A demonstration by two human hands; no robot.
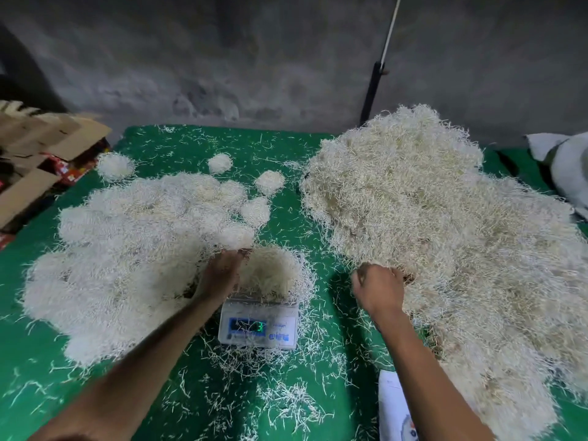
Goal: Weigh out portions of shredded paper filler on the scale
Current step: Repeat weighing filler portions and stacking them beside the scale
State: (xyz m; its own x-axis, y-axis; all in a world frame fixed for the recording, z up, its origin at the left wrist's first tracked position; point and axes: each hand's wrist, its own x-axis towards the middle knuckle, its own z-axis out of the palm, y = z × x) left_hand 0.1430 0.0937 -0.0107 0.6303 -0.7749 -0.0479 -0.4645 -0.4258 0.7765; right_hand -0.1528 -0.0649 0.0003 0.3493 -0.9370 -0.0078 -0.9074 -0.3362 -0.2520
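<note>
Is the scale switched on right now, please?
On: the scale shows a lit green digit on its display, under a tuft of paper on its pan.

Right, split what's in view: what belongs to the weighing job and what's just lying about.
Job: scale; portion on the scale; big loose heap; weighed clumps; left hand at the portion; right hand in the heap.

Lying about: cardboard boxes; white sack; printed sheet.
</note>
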